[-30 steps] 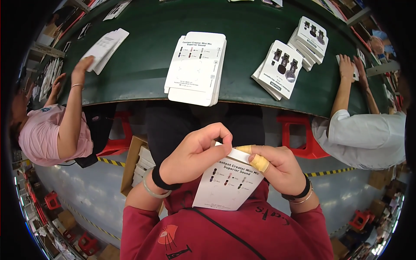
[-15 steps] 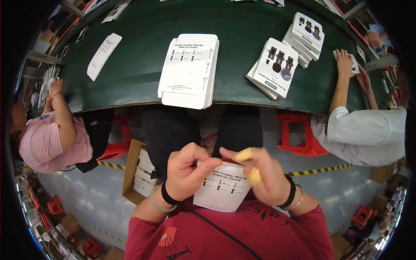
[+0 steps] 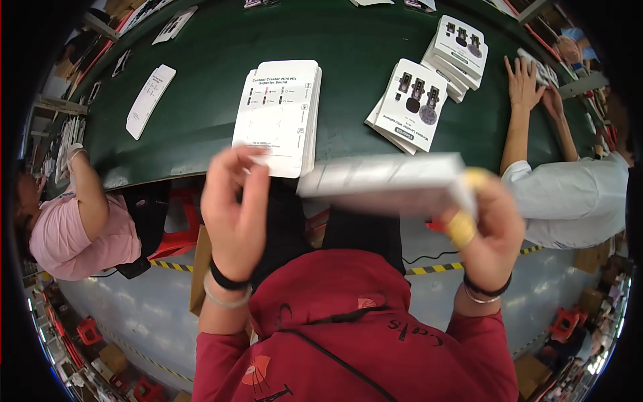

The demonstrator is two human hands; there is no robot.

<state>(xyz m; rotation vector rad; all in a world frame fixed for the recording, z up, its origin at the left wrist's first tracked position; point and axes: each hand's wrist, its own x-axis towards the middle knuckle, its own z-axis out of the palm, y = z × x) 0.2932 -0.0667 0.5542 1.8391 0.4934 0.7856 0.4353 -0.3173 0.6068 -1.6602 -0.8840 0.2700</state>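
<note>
A white printed carton (image 3: 395,177), smeared by motion, is in my right hand (image 3: 492,218), whose fingers close on its right end. Two of those fingers wear yellow covers. The carton looks opened out rather than flat and hangs before the table edge. My left hand (image 3: 234,208) is at the near left corner of a stack of flat white cartons (image 3: 278,127). Thumb and forefinger come together there, apparently on the corner of a carton that sticks out leftward; blur partly hides the grip.
Two piles of cartons with microphone pictures (image 3: 414,104) (image 3: 462,47) lie right of the stack. Farther left rests another flat carton pile (image 3: 151,100) on the green table (image 3: 201,87). Co-workers sit at both sides, one in pink (image 3: 87,228), one in white (image 3: 556,201).
My hands have parted and risen from my lap toward the table. The carton has gone rightward with my right hand and been opened out. My left hand has reached the stack.
</note>
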